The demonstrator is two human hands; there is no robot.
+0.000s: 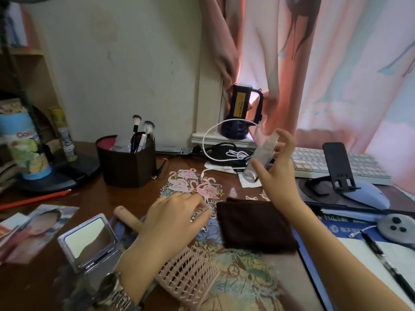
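Right hand (pixel 278 169) gripping a tilted bottle (pixel 260 157), fingers curling round it, left hand (pixel 173 217) resting on the desk (pixel 89 198), fingers relaxed (tips just beside the cloth (pixel 253 225)).

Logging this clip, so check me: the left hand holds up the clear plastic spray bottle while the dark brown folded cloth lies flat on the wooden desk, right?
Wrong hand. The head view shows the right hand holding up the clear plastic spray bottle; the left hand is low over the wooden desk, where the dark brown folded cloth does lie flat.
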